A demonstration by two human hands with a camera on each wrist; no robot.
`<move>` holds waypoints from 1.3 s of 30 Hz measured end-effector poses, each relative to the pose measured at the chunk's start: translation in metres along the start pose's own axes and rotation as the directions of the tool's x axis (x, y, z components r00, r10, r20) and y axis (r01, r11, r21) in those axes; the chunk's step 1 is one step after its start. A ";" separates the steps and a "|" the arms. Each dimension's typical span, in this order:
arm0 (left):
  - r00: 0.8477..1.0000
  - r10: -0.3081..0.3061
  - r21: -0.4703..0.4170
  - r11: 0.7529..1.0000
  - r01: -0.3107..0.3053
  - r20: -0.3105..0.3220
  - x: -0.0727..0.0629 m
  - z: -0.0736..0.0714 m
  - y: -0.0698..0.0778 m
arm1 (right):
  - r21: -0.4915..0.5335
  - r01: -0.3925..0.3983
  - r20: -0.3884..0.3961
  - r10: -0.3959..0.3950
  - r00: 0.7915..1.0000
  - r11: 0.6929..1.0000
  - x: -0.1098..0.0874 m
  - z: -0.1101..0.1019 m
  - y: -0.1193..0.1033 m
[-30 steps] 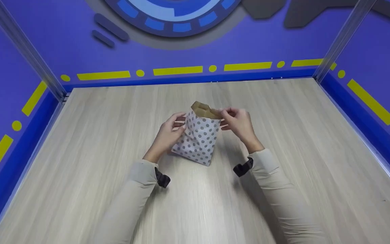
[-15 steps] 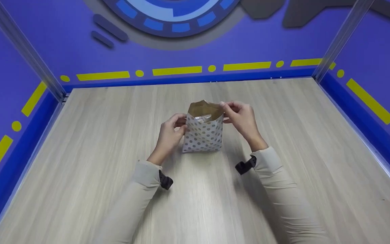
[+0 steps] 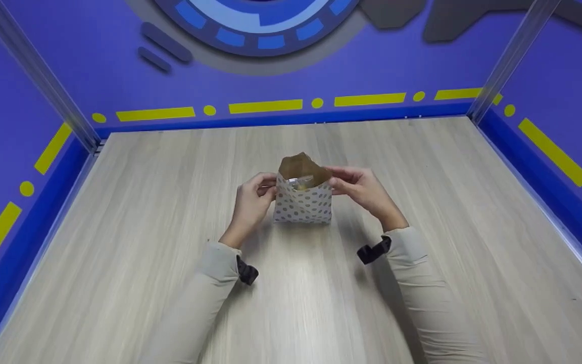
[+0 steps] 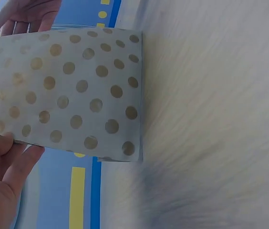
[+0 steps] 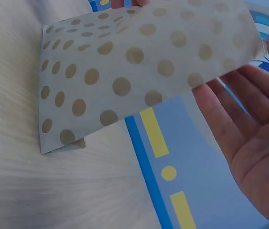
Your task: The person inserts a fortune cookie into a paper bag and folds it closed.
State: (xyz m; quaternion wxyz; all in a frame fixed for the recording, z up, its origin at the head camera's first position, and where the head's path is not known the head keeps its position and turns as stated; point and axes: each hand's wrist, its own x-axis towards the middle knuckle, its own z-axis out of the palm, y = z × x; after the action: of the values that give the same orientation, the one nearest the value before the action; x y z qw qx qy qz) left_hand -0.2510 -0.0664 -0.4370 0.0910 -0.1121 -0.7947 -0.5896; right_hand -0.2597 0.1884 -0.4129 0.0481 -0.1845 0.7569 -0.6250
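A paper bag (image 3: pixel 303 205), white with grey-brown dots and a brown inside, stands on the table with its mouth open. Inside its mouth shows a shiny clear item (image 3: pixel 301 182), too little visible to identify. My left hand (image 3: pixel 253 202) pinches the bag's left edge between thumb and fingers. At the right edge near the rim, the fairly straight fingers of my right hand (image 3: pixel 367 194) touch the bag. In the right wrist view, those fingers (image 5: pixel 220 114) reach the side edge, while the thumb appears just apart from the paper.
The bag is on a light wood-grain table (image 3: pixel 134 242). Blue-purple panels (image 3: pixel 250 86) with yellow marks wall off the back and both sides. A black wrist camera (image 3: pixel 247 270) sits at the left cuff, another (image 3: pixel 373 251) at the right.
The bag has gone from tilted to upright and its mouth has widened, revealing the shiny item. My right hand has shifted along the rim from a pinch to straighter fingers.
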 end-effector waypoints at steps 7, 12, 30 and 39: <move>1.000 -0.004 -0.068 0.998 0.005 0.018 0.001 -0.002 -0.002 | 0.020 0.040 -0.104 -0.038 0.994 0.999 0.001 0.001 0.002; 0.994 0.036 -0.068 0.997 -0.029 0.107 -0.001 -0.003 -0.011 | -0.007 0.043 -0.191 -0.044 0.981 0.999 0.002 0.006 0.005; 0.992 0.053 -0.184 0.982 -0.030 0.119 0.003 -0.001 -0.003 | -0.018 0.026 -0.274 -0.030 0.961 0.999 0.003 0.008 0.009; 1.000 -0.031 -0.255 0.966 0.030 -0.001 0.008 0.006 0.003 | 0.025 0.012 -0.238 -0.006 0.971 1.000 0.002 0.009 0.010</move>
State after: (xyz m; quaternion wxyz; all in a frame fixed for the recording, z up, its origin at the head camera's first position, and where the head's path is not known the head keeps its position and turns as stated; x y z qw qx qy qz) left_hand -0.2575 -0.0594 -0.4336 0.0688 -0.1091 -0.7137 -0.6885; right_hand -0.2615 0.1811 -0.4235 -0.0433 -0.1109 0.7481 -0.6528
